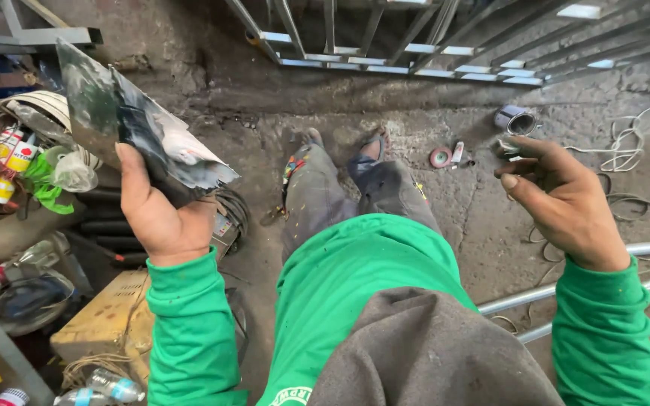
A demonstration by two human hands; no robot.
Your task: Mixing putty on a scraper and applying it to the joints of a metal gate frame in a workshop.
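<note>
Sheet scrap [126,128] sits in the left hand [161,218], raised up on the left side of the view, well apart from the right hand [566,203]. It's a crumpled, dirty piece of thin material, grey-green with a pale torn edge, could be paper or foil, hard to say from this angle. Long axis runs diagonal: top corner up and away from the wrist, lower torn corner pointing toward the person's knees [347,188].

Left hand: clamped on the scrap, thumb along the near edge, fingers hidden behind it. The scrap stands above the palm, not lying flat.

Right hand: half curled, palm toward the body, fingertips pinched near something small and pale at the top. I can't tell whether it is actually gripping that or just close to it.

Relative to the scrap:
- the clutter pile with spray cans [5,162] and a green plastic bag [47,188] is just left of it and lower
- the yellowish box [107,319] is directly below, past the left sleeve
- the metal grille frame [445,45] is up and right, across the concrete floor [265,128]
- the small tin can [515,119] and tape roll [440,157] are far right, much closer to the right hand
- the white cord [630,139] and metal pipes [641,252] are farther right still, beyond the right hand

Nearer hand to the scrap is plainly the left. The right would have to cross the body over the knees to reach it.
</note>
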